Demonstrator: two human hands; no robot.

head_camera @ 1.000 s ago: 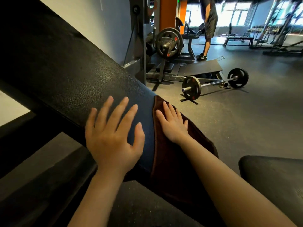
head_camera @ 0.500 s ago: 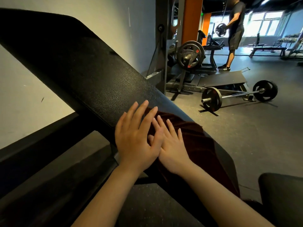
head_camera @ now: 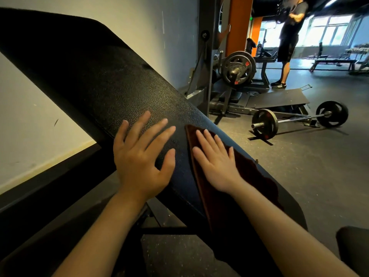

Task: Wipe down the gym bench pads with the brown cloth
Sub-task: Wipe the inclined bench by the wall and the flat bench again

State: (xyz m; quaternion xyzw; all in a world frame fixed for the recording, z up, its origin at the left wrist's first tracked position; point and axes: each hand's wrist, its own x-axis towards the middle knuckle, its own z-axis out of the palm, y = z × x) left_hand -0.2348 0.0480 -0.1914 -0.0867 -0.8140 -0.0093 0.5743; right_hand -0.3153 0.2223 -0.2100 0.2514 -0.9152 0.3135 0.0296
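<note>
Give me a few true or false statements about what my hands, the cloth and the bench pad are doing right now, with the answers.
1. The right hand lies flat on the brown cloth. True.
2. The left hand grips the cloth. False: it rests open on the bare bench pad.
3. The pad is inclined. True.
4. The barbell sits in a rack. False: it lies on the floor.
5. The hands overlap. False: they are apart.
</note>
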